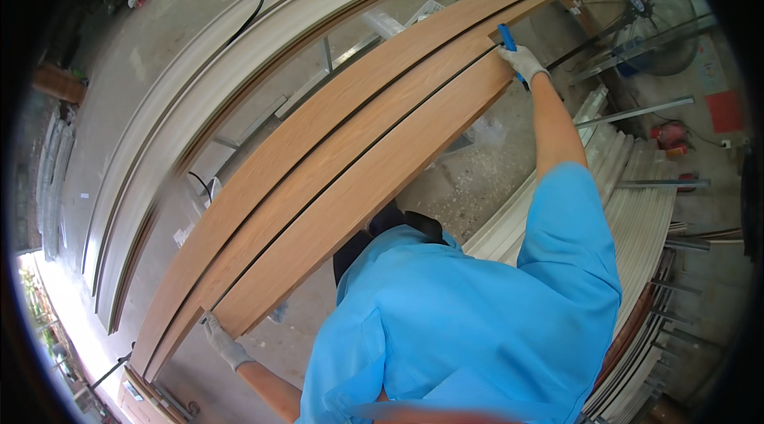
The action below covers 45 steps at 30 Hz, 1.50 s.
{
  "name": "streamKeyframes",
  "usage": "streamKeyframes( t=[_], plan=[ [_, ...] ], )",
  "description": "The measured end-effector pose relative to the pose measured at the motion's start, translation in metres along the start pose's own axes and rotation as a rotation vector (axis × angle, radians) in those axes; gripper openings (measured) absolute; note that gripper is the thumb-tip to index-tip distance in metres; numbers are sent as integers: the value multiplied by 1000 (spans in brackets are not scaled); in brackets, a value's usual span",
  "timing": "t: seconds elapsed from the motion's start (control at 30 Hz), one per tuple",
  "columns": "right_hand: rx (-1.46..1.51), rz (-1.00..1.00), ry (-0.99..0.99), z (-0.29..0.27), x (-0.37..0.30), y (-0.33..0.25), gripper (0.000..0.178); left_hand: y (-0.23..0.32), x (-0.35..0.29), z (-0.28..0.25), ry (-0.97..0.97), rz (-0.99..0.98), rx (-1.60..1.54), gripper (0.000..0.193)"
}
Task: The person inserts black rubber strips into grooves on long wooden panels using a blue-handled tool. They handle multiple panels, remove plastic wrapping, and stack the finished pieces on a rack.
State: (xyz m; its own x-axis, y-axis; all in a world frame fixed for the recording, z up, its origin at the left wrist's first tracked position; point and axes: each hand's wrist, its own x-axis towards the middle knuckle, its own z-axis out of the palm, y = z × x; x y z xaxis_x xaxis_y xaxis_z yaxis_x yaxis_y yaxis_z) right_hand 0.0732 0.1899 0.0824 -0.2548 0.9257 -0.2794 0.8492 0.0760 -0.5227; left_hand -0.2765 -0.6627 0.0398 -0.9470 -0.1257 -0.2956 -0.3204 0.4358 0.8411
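Note:
Long wood-grain boards (342, 118) lie side by side in front of me, bowed by the lens, with dark lines running along them. The nearest board (374, 193) is shorter than the far one. My left hand (227, 344), in a pale glove, has its fingers closed at the near board's left end, where a dark line comes out. At the right end, my gloved right hand (519, 64) is closed around a blue tool (507, 37) beside the board's corner. Blue shows on both sides of that hand; the tool's kind is unclear.
Pale long profiles (199, 98) lie beyond the boards, with a black cable (253, 14) across them. A fan (637, 10) stands at the far right. Stacked white profiles (629, 193) and metal rack bars (664, 184) are on my right. Scraps dot the concrete floor (469, 185).

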Motion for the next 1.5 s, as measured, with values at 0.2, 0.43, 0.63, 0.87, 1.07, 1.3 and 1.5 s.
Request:
streamKeyframes(
  t=[0.2, 0.43, 0.63, 0.87, 1.07, 1.3, 1.5],
  plan=[
    [-18, 2, -154, 1, 15, -2, 63, 5, 14, 0, -23, -222, -177, 58],
    [187, 55, -347, -5, 30, 3, 81, 4, 25, 1, -27, -235, -212, 59],
    [315, -67, -270, 14, 46, 32, 61, 14, 10, 21, 261, -238, -135, 55],
    [563, -32, -302, -45, 31, 37, 53, 71, -29, -15, 306, -116, -156, 56],
    [524, -299, -229, -82, 86, -52, 69, 147, 37, -16, 319, 76, -365, 54],
    [575, -164, -260, 0, 186, -167, 73, 185, 162, 43, 254, 122, -263, 73],
    [537, -189, -366, 61, 220, -188, 69, 142, 226, 77, 318, -124, -115, 90]
  ],
)
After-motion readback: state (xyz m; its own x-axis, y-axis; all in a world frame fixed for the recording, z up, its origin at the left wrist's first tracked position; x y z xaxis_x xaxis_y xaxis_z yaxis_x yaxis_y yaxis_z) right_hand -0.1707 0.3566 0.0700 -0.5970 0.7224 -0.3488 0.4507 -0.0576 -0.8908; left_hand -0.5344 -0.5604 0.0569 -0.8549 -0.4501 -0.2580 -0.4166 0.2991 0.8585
